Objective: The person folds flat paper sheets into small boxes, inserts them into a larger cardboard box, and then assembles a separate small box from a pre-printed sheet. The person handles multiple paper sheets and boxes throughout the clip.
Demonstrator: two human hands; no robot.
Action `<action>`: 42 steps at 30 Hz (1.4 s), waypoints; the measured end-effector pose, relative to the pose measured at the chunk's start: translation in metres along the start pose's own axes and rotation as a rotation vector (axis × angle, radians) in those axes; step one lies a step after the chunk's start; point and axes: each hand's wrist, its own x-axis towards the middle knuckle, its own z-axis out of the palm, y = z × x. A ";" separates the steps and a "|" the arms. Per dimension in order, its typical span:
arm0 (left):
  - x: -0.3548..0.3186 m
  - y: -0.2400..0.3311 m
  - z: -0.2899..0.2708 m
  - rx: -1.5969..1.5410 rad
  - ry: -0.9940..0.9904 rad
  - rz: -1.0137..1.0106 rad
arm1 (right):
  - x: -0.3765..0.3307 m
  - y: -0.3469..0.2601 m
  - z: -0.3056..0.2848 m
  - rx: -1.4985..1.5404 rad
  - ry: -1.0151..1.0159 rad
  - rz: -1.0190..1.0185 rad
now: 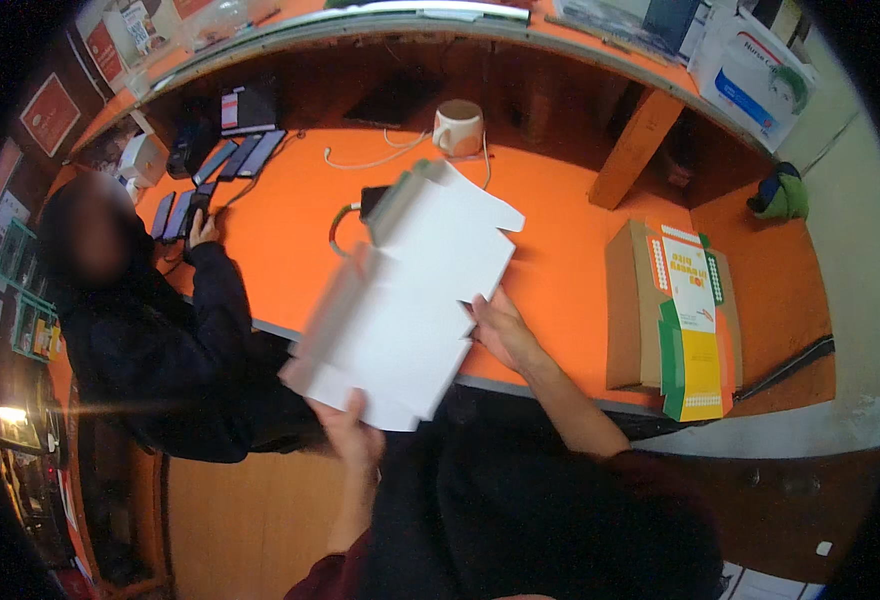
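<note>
I hold a flat white cardboard box blank (410,295) above the front edge of the orange table (560,200). My left hand (352,428) grips its near lower corner. My right hand (500,328) holds its right edge, fingers under the flaps. The blank is tilted and its left side is blurred. It hides part of a dark phone and a cable loop (340,225) on the table behind it.
A brown cardboard box with a green, yellow and orange printed panel (672,320) lies at the right. A white mug (458,127) stands at the back. A person in dark clothes (160,340) sits at the left, one hand by several phones (230,160).
</note>
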 end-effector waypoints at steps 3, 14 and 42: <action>-0.019 0.006 0.011 0.761 -0.438 -0.161 | 0.033 -0.026 0.011 0.155 0.071 0.051; 0.069 0.006 -0.005 0.486 -0.234 -0.111 | 0.095 -0.038 0.062 -1.400 -0.673 -0.084; 0.058 -0.024 -0.053 1.599 -0.416 0.763 | 0.010 0.035 0.058 -1.737 -0.533 -0.259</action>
